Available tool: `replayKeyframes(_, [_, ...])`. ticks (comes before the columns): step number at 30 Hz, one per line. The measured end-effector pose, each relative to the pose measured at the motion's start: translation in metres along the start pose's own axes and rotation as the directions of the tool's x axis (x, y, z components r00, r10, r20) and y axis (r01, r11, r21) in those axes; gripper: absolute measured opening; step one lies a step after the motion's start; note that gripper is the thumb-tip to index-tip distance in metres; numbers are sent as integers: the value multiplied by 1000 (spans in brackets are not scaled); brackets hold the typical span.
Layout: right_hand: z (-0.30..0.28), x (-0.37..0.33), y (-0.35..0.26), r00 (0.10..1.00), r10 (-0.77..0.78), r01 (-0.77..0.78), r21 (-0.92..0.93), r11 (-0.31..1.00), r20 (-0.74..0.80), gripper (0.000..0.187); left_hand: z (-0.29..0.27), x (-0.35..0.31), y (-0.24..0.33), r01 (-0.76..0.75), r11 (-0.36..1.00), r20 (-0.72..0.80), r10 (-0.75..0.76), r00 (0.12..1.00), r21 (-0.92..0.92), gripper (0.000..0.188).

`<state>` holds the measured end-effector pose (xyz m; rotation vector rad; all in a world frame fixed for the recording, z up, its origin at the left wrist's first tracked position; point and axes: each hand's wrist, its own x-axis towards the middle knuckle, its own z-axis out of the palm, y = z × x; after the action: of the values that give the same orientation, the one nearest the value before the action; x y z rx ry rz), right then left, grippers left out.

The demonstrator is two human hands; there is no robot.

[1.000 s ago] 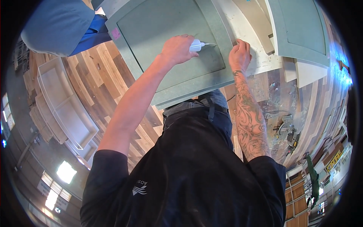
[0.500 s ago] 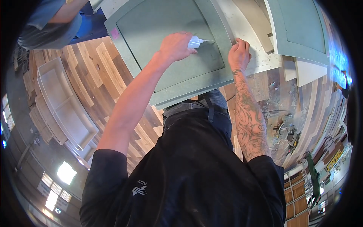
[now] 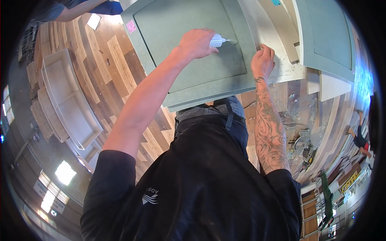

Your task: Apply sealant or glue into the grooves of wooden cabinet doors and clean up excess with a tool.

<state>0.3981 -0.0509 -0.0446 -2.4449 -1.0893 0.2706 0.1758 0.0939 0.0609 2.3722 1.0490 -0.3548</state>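
A greyish-green panelled cabinet door [image 3: 193,86] lies in front of me. My left hand [image 3: 197,43] is closed round a small white squeeze bottle [image 3: 216,40], tipped sideways over the door. Its thin nozzle [image 3: 230,39] points right, toward the right side of the recessed panel. Beside the door's right edge is my right hand [image 3: 263,61], fingers curled and drawn together. Whatever those fingers pinch, if anything, is hidden. A pink sticky note [image 3: 130,26] is on the door's far left corner.
Another green panelled piece [image 3: 327,36] stands at the right, with pale boards [image 3: 333,86] below it. White open drawer boxes [image 3: 74,104] are on the wood-plank floor [image 3: 110,76] at the left. A co-worker's arm [image 3: 78,10] shows at the far left. Tools [image 3: 303,146] lie at right.
The whole view has shifted a little, so the door and both hands appear farther right. The hands keep nearly the same places over the door. A distant person now shows at the right rim.
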Motion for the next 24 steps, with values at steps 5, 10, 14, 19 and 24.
replayKeyframes(5, [-2, -1, -1, 1000, -10, 10, -4, 1000, 12, 26, -3, -1, 0, 20, 1000, -14, -20, 1000, -2, 51])
replayKeyframes(10, [-6, -3, 2, 999, 9, -8, -29, 1000, 45, 28, -9, -7, 5, 28, 999, 26, -27, 999, -16, 50])
replayKeyframes(14, [-6, -2, 2, 998, 13, -11, -25, 1000, 66, 28, -4, -7, 0, 42, 998, -5, -42, 999, -35, 49])
replayKeyframes(19, [-4, -1, 4, 998, 7, -8, 18, 1000, 62, 28, -4, -7, -5, 33, 998, 5, -33, 999, -48, 49])
replayKeyframes(24, [-3, 1, 7, 998, -25, 24, 7, 1000, 55, 28, -1, -6, -8, 40, 996, -7, -40, 999, -75, 48])
